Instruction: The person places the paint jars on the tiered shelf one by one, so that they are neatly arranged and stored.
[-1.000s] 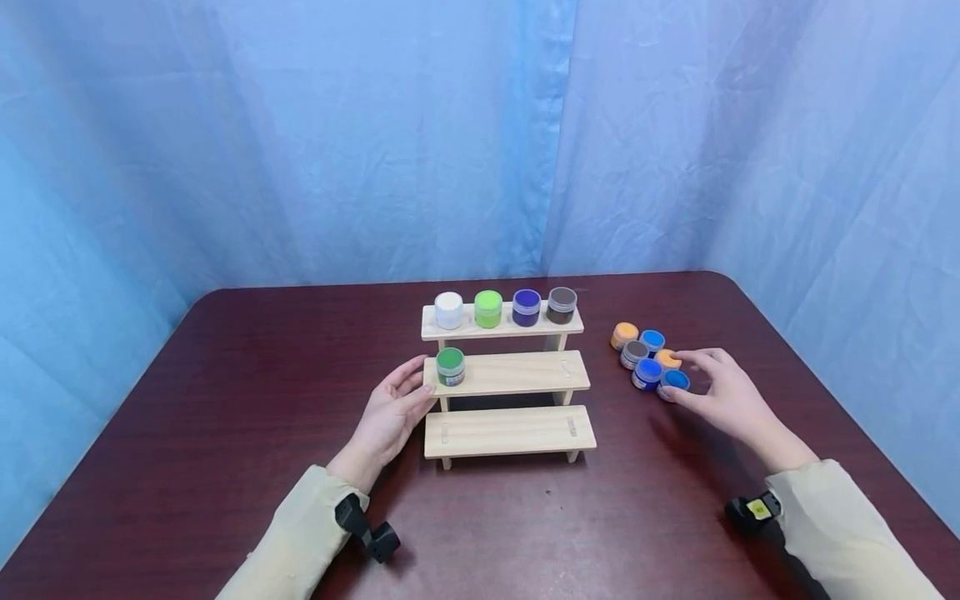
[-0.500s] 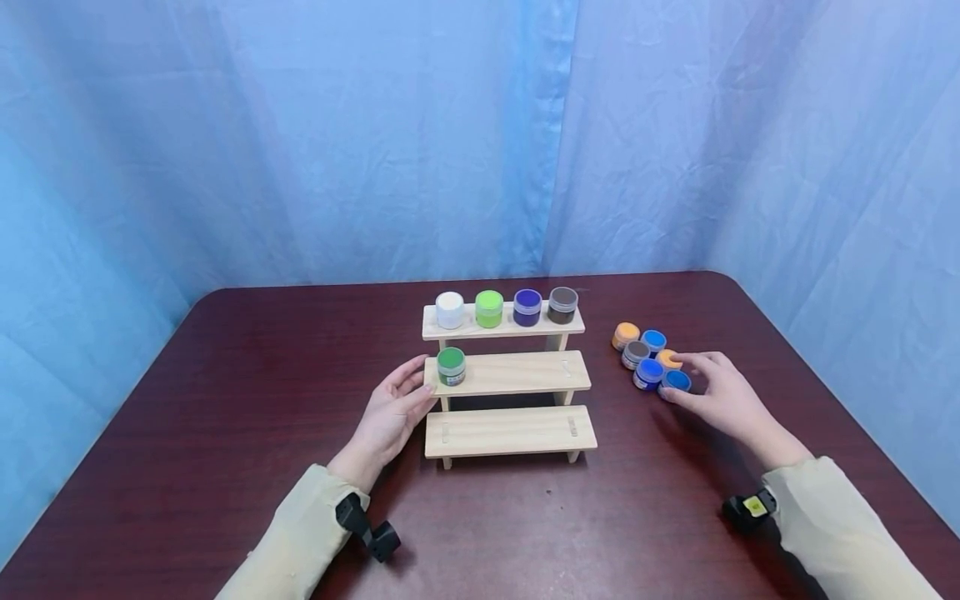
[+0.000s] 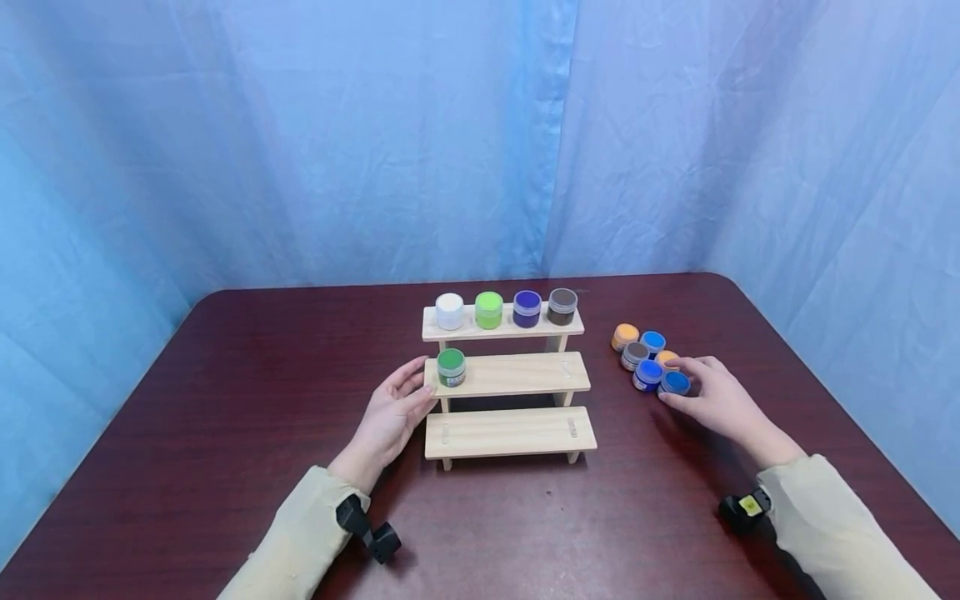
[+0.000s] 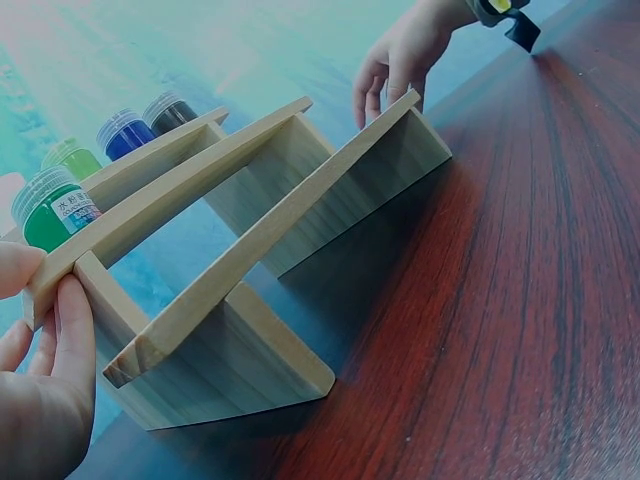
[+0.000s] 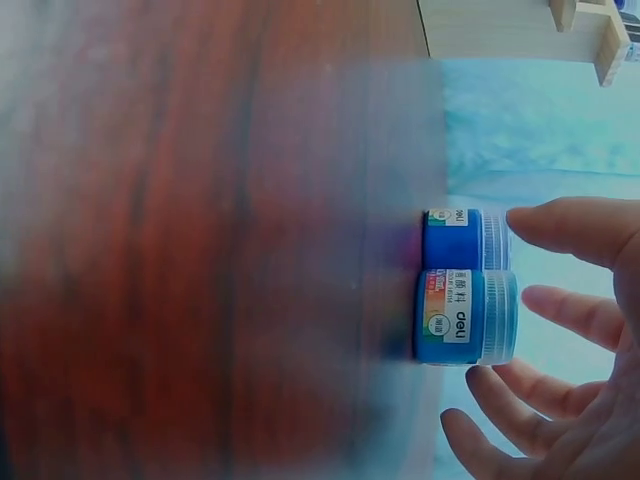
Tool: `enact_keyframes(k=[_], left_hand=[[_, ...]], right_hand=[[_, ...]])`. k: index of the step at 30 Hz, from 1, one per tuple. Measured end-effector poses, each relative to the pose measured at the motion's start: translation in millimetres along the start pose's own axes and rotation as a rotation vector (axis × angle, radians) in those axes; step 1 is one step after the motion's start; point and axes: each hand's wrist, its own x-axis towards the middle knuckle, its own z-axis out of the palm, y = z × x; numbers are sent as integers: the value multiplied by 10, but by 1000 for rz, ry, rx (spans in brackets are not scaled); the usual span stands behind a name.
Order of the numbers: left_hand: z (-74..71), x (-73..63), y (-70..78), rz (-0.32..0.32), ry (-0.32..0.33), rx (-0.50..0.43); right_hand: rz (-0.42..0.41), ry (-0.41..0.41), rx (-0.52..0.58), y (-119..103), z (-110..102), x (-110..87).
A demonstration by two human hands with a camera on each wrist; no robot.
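Note:
My left hand (image 3: 387,421) grips the left end of the middle step of a three-step wooden display stand (image 3: 517,375), thumb in front and fingers behind. A dark green paint jar (image 3: 451,367) stands on that step, right by the thumb. To the right, my right hand (image 3: 716,402) has its thumb and fingers spread around the nearest blue paint jar (image 3: 674,383). In the right wrist view that jar (image 5: 450,318) is upright on the table, beside a deeper blue jar (image 5: 455,240); the thumb tip is right at the lids. The index finger partly covers a yellow-orange jar (image 3: 665,359).
The top step carries a white jar (image 3: 449,311), a light green jar (image 3: 488,310), a purple jar (image 3: 527,308) and a dark brown jar (image 3: 562,307). Clustered near my right hand are another orange jar (image 3: 624,337), a grey-brown jar (image 3: 635,356) and a blue jar (image 3: 653,343). Blue curtains surround the dark red table (image 3: 525,533).
My right hand has shifted slightly left and toward the jar cluster, its fingers closer over the nearest blue jar. The left hand and the stand stay in place.

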Motion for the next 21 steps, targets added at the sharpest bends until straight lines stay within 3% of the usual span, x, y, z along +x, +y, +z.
enact_keyframes(k=[21], left_hand=[[15,-21,13,17,-5,4]], right_hand=[[5,27,-42,7,24,1]])
